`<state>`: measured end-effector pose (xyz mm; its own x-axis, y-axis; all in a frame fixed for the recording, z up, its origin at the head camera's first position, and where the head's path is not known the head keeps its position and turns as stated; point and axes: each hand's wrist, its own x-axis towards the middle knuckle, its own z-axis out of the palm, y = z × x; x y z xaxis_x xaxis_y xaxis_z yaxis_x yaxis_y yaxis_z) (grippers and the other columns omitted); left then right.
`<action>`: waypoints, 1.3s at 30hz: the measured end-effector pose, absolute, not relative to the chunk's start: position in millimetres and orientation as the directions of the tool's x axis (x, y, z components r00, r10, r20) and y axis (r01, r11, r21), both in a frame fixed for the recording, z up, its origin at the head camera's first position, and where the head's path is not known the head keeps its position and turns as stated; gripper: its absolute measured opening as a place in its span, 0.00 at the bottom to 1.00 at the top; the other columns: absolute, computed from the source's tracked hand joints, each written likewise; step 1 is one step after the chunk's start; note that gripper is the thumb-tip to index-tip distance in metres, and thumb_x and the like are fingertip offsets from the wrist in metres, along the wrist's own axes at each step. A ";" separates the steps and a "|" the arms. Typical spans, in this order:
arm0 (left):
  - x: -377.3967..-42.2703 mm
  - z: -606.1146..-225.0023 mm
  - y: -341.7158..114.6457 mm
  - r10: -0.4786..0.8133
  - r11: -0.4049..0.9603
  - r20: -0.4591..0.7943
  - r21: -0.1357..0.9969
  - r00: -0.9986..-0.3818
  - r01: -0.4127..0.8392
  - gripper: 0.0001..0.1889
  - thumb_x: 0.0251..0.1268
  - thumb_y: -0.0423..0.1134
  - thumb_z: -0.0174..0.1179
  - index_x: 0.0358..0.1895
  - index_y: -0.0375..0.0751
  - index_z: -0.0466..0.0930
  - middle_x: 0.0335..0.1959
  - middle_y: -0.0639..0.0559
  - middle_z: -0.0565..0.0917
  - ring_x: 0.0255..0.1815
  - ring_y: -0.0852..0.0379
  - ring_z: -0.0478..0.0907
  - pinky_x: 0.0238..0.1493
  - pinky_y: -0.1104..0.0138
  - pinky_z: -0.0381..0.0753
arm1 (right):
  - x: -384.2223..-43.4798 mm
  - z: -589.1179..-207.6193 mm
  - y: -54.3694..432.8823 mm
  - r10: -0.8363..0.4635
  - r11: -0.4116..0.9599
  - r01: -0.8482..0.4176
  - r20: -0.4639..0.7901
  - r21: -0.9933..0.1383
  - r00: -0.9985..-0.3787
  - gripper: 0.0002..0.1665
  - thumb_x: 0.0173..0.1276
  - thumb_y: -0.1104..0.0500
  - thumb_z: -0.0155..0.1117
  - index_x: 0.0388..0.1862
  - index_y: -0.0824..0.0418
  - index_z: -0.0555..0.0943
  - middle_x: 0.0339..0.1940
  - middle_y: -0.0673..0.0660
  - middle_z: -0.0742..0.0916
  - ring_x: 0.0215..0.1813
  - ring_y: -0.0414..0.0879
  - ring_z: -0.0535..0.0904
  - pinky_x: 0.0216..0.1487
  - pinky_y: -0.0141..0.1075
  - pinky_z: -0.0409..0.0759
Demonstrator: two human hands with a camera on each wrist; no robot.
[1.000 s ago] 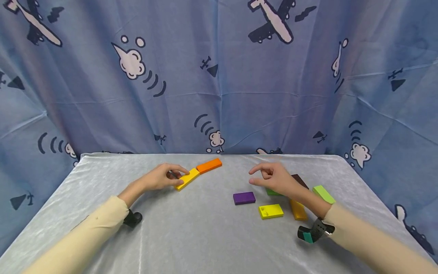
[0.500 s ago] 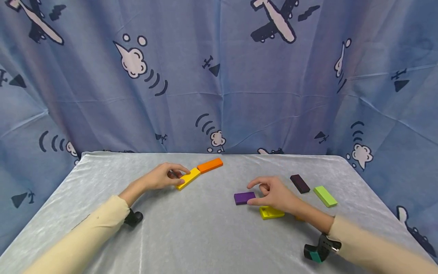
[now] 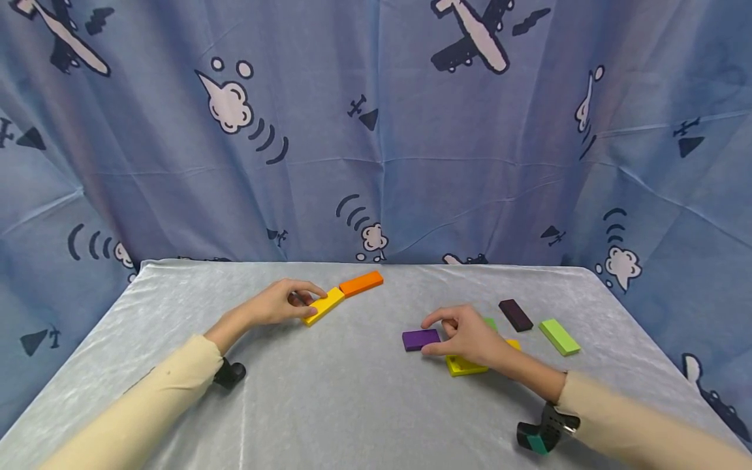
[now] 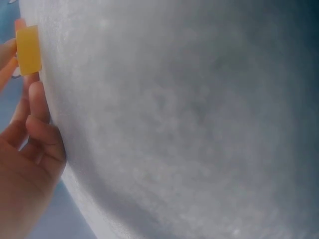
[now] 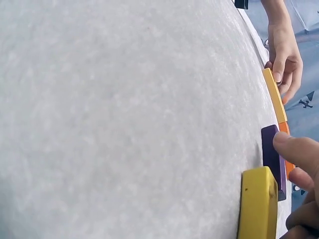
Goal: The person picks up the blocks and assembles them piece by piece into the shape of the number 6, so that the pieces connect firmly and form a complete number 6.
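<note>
My left hand point(image 3: 273, 303) pinches an orange-yellow block point(image 3: 324, 307) between thumb and fingers at the back left of the table. The block's far end meets an orange block point(image 3: 361, 284). To the right, a purple block point(image 3: 414, 340) lies flat, and my right hand point(image 3: 477, 338) pinches it, index finger at its back edge and thumb at its front. In the right wrist view the thumb point(image 5: 294, 149) overlaps the purple block point(image 5: 269, 149). Partly under the right hand's outline sits a bright yellow block point(image 3: 463, 369). Its other fingers are curled.
Right of my right hand lie a dark brown block point(image 3: 516, 315) and a light green block point(image 3: 559, 337). Slivers of a green block point(image 3: 490, 322) and an amber block point(image 3: 514, 344) show behind that hand. A blue patterned curtain point(image 3: 305, 130) hangs past the table's point(image 3: 329, 405) back edge.
My right hand has come down toward the front and slightly left, over to the purple block, and its thumb and index finger have drawn closer together. The left hand holds still.
</note>
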<state>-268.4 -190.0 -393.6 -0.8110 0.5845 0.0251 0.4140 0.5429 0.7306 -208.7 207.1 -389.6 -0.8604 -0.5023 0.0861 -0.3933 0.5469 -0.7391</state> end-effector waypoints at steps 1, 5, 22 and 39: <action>-268.5 -393.2 -189.9 0.585 0.542 0.025 0.732 -0.810 0.414 0.17 0.70 0.33 0.66 0.60 0.37 0.83 0.45 0.46 0.84 0.41 0.52 0.82 0.46 0.60 0.81 | -208.9 -390.2 206.7 -0.501 0.547 -0.392 0.086 -0.740 -0.861 0.20 0.55 0.55 0.84 0.45 0.61 0.89 0.15 0.45 0.63 0.19 0.39 0.57 0.26 0.34 0.58; -268.5 -390.7 -188.8 0.591 0.537 0.024 0.735 -0.806 0.415 0.17 0.70 0.33 0.66 0.60 0.37 0.83 0.45 0.46 0.84 0.41 0.52 0.82 0.45 0.60 0.81 | -210.3 -392.8 205.3 -0.490 0.538 -0.377 0.084 -0.754 -0.868 0.18 0.54 0.57 0.84 0.43 0.60 0.89 0.14 0.45 0.63 0.18 0.38 0.56 0.25 0.33 0.58; -268.7 -389.0 -187.3 0.584 0.551 0.005 0.732 -0.812 0.401 0.18 0.70 0.34 0.66 0.61 0.37 0.82 0.46 0.46 0.84 0.41 0.52 0.82 0.45 0.60 0.81 | -208.9 -392.5 199.2 -0.458 0.555 -0.337 0.058 -0.760 -0.887 0.16 0.56 0.56 0.83 0.42 0.60 0.89 0.15 0.46 0.63 0.18 0.39 0.57 0.23 0.33 0.55; -266.9 -394.2 -189.8 0.580 0.539 0.015 0.742 -0.814 0.398 0.18 0.70 0.35 0.66 0.61 0.37 0.82 0.46 0.45 0.84 0.43 0.51 0.83 0.46 0.59 0.81 | -211.1 -392.3 193.8 -0.450 0.485 -0.283 0.041 -0.828 -0.892 0.15 0.57 0.57 0.83 0.41 0.59 0.89 0.15 0.47 0.62 0.17 0.41 0.56 0.21 0.31 0.55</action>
